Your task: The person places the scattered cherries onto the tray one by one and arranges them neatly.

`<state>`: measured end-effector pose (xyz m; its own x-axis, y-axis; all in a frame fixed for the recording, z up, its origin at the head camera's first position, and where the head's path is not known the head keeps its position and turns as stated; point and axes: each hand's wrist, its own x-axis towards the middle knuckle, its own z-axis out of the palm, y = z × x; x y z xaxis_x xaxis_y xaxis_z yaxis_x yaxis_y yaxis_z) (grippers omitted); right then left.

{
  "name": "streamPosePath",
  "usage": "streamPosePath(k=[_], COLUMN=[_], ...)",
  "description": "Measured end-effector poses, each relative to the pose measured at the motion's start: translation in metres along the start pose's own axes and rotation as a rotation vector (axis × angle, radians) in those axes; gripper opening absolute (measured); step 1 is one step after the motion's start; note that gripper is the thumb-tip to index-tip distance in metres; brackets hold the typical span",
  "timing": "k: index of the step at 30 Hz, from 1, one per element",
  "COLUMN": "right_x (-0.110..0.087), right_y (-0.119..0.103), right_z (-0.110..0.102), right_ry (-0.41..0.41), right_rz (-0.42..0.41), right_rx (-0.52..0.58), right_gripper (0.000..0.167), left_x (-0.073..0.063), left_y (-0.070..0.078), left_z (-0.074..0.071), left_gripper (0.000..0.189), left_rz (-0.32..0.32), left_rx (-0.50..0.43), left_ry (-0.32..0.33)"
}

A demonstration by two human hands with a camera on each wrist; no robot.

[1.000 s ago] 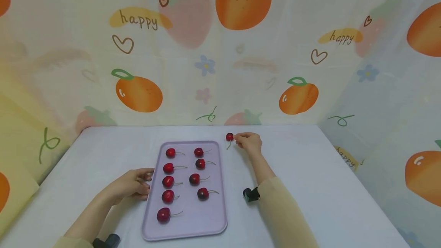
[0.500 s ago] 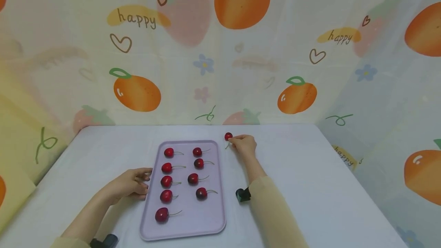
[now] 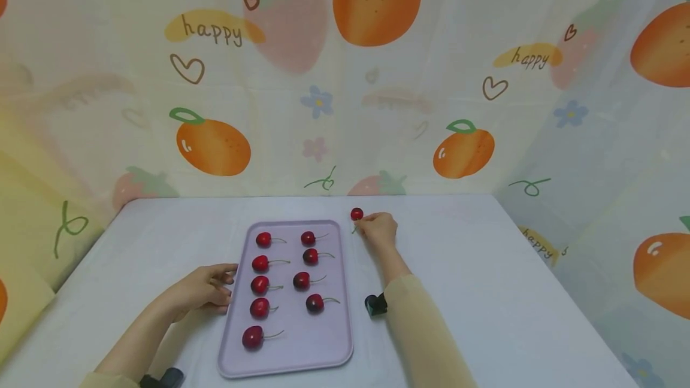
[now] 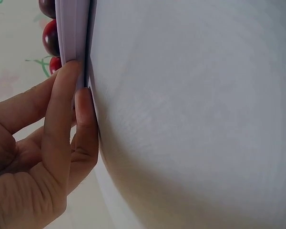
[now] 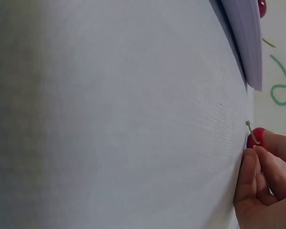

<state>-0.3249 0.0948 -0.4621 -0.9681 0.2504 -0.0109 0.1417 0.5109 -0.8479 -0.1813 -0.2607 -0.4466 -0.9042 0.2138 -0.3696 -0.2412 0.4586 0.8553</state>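
A single red cherry [image 3: 357, 214] with a green stem lies on the white table, beyond the far right corner of a lilac tray [image 3: 293, 352]. My right hand [image 3: 380, 230] pinches this cherry between thumb and fingertips; its stem points towards the tray in the right wrist view. My left hand [image 3: 199, 291] rests its fingertips against the tray's left side. Close up in the left wrist view, the fingers [image 4: 57, 129] touch the tray's outer wall near the table. Several cherries [image 3: 260, 285] lie in two columns on the tray, stems mostly pointing right.
White cloth covers the table [image 3: 485, 292]. A fruit-print curtain [image 3: 377, 106] hangs right behind its far edge and along both sides. Black straps with small devices [image 3: 375, 305] sit at both wrists.
My right hand has shifted left and slightly nearer, from the cherry's right side to its near side by the stem. The left hand and tray keep their places; the head view shifts slightly.
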Motion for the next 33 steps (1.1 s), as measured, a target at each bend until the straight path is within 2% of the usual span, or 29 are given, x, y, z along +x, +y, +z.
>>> streamPosePath(k=[6, 15, 19, 26, 33], right_x=[-0.0007, -0.0007, -0.0009, -0.0002, 0.0013], right_y=[0.0003, 0.0004, -0.0008, -0.0016, 0.0001], right_z=[0.0008, 0.0061, 0.0075, 0.0087, 0.0091], right_ry=[0.017, 0.043, 0.044, 0.068, 0.07], right_rz=[-0.051, -0.077, -0.079, -0.064, -0.07], right_rx=[-0.057, -0.099, -0.114, -0.13, -0.138], right_gripper=[0.016, 0.015, 0.015, 0.013, 0.013], left_x=[-0.0003, -0.0004, 0.0003, 0.0015, 0.0021], left_y=[0.0006, -0.0011, -0.0011, -0.0022, -0.0023], left_z=[0.0011, 0.0012, 0.0013, -0.0002, -0.0006], left_gripper=[0.077, 0.077, 0.077, 0.076, 0.075], left_rz=[0.001, 0.008, -0.003, 0.02, 0.014], left_rx=[-0.006, -0.005, 0.004, 0.007, 0.018], left_ry=[0.0, -0.005, 0.005, -0.008, 0.0])
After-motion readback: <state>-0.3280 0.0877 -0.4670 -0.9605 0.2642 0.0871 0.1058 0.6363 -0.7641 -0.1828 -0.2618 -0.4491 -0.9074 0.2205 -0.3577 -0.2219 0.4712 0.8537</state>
